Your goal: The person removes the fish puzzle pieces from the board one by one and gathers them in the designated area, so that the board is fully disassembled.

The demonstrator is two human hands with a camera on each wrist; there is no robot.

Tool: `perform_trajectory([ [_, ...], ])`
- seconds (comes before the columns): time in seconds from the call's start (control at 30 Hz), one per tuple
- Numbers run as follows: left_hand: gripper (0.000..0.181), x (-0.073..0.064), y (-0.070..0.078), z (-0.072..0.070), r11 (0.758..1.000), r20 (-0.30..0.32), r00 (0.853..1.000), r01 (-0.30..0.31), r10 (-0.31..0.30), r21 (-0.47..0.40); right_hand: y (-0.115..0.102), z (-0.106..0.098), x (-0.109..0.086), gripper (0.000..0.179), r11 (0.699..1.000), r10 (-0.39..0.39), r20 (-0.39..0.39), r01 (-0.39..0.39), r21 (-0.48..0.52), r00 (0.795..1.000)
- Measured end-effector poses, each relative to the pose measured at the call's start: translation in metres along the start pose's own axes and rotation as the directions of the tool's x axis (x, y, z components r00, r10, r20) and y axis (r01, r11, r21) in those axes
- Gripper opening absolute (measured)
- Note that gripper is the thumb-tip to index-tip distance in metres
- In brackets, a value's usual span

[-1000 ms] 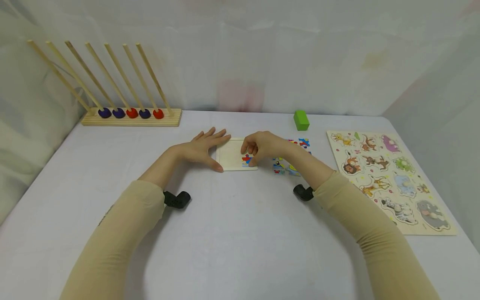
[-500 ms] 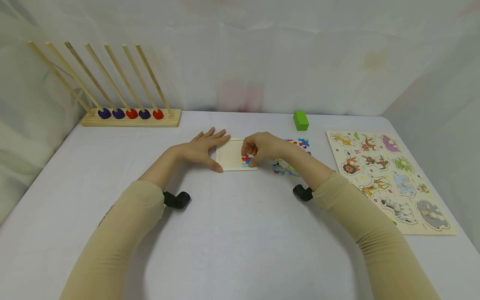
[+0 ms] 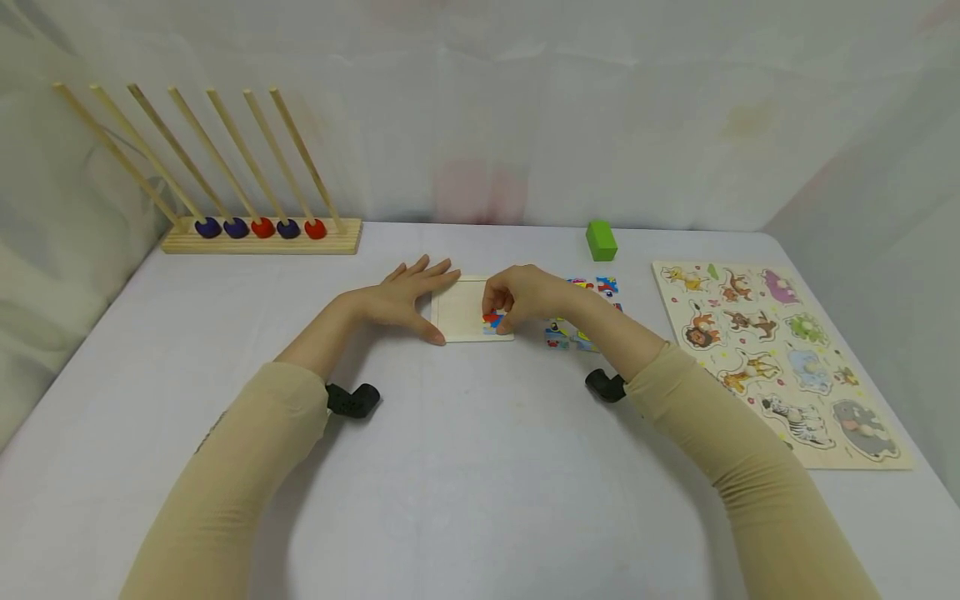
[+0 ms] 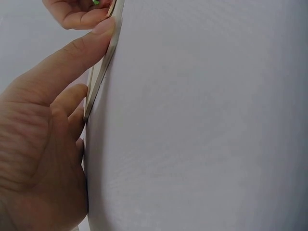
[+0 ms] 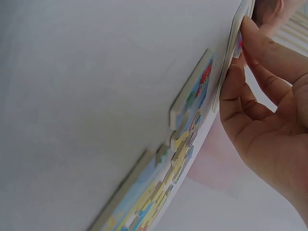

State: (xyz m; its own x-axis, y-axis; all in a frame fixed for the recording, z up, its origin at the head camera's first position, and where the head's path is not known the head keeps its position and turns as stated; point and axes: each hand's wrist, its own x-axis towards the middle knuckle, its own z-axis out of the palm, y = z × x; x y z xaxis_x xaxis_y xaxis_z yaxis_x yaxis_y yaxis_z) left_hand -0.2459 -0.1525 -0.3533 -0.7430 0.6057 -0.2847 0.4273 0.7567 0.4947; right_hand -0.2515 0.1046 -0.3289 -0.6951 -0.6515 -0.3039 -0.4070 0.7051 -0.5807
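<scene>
A small pale wooden puzzle tray [image 3: 459, 315] lies mid-table in the head view. My left hand [image 3: 396, 302] rests along its left side with fingers spread, its thumb at the near left corner. At the tray's lower right corner, my right hand [image 3: 529, 292] pinches a blue and red jigsaw piece [image 3: 491, 320] between thumb and bent fingers. That piece is partly hidden by the fingers. In the right wrist view, the thumb and fingertips sit right at the tray rim. Loose jigsaw pieces [image 3: 558, 335] lie just right of the tray, partly under the right forearm.
A wooden peg rack [image 3: 262, 242] with purple and red beads stands at the back left. Behind the loose pieces is a green block [image 3: 602, 241]. An animal puzzle board [image 3: 757, 358] lies along the right side.
My right hand shifts only very slightly over the piece, its fingers covering a little more of the red. The left hand keeps its place at the tray.
</scene>
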Motion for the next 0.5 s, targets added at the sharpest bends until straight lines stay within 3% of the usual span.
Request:
perform_trajectory([
  [0.5,0.109,-0.0004,0.0008,-0.0002,1.000,-0.004,1.000,0.006,-0.006,-0.004,-0.0013,0.0000,-0.0005,0.028,0.998,-0.061,-0.026,0.060,-0.013,0.998],
])
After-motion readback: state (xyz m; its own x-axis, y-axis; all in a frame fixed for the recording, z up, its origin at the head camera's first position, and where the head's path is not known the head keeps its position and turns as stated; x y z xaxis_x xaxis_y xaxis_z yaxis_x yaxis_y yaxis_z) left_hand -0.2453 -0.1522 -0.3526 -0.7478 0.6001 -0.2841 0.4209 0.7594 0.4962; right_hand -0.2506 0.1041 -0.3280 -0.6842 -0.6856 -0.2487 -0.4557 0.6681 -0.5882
